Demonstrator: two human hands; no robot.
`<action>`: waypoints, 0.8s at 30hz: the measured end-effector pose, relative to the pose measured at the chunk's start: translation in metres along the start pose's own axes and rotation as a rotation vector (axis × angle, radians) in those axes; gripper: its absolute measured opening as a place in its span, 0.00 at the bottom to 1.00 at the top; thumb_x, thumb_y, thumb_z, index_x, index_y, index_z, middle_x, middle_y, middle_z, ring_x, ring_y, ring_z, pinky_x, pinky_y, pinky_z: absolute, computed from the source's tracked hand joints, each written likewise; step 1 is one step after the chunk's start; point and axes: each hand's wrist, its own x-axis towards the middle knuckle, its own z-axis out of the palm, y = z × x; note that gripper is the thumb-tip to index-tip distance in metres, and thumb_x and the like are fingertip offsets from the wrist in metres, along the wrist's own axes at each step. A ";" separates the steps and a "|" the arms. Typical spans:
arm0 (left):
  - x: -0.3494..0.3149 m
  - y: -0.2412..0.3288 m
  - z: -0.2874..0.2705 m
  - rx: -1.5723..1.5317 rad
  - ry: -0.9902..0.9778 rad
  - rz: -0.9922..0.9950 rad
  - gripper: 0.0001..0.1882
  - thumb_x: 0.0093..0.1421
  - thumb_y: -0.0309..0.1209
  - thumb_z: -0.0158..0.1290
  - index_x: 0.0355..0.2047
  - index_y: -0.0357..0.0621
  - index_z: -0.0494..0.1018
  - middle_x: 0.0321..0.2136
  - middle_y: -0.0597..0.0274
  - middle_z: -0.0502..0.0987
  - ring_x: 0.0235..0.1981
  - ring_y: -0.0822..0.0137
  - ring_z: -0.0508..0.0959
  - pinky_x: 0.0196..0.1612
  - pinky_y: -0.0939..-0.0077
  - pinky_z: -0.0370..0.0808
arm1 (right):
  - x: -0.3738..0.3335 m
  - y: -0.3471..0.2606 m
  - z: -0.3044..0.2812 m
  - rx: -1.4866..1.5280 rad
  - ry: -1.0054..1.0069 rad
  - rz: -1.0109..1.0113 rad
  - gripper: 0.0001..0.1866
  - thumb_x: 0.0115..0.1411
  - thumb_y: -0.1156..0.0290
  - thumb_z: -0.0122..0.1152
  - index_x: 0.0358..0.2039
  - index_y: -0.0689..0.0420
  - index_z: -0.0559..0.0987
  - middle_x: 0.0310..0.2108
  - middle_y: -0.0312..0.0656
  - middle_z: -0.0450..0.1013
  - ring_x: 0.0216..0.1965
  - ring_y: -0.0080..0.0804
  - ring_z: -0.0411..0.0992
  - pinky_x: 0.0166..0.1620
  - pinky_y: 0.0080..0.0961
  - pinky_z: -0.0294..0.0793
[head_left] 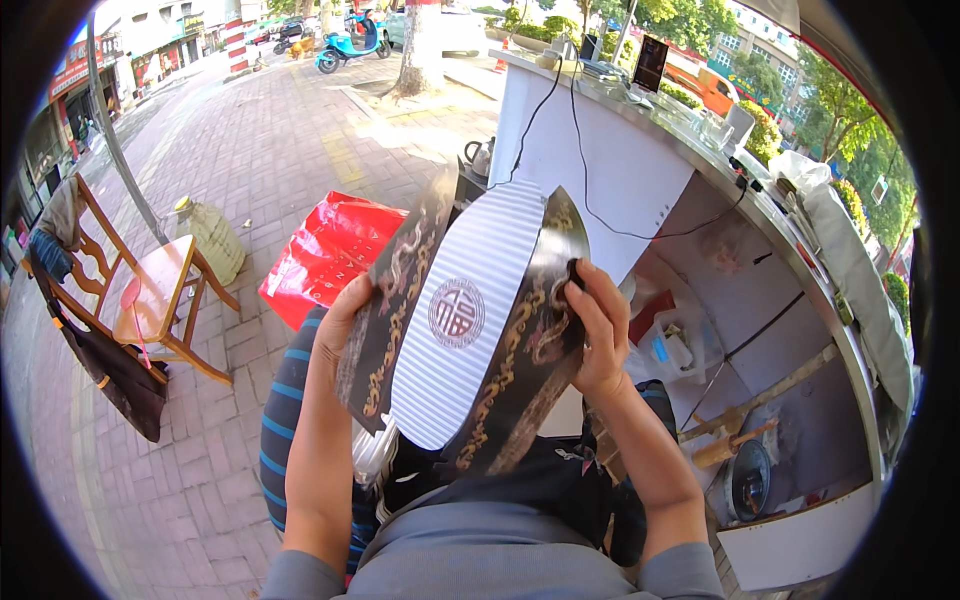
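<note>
Held up over my lap is a dark patterned sheet point(500, 395), printed with gold and brown dragon-like figures. A pale ribbed oval panel point(470, 240) with a round brown emblem runs down its middle, and the dark sides flare out from it. My left hand point(343, 318) grips the left edge, its thumb side showing and its fingertips hidden behind. My right hand point(603, 335) is closed on the right edge, with fingers bent over the front. Below the sheet, a bundle of white strips or sheets point(374, 455) lies against my lap, partly covered.
A red glossy bag point(325, 250) stands left of my knees. Farther left are a wooden chair point(165, 285) with dark cloths and a yellowish sack point(213, 240). On my right, a white counter point(600, 125) carries cables; beneath it are a clear plastic box point(680, 345) and a dark round pan point(748, 480).
</note>
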 end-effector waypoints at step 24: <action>-0.018 0.026 0.007 0.734 0.197 0.116 0.26 0.60 0.24 0.59 0.58 0.34 0.66 0.48 0.57 0.78 0.47 0.68 0.78 0.53 0.70 0.74 | 0.023 -0.004 0.001 1.269 -0.130 1.167 0.15 0.62 0.67 0.63 0.46 0.60 0.74 0.39 0.35 0.74 0.43 0.22 0.70 0.52 0.23 0.67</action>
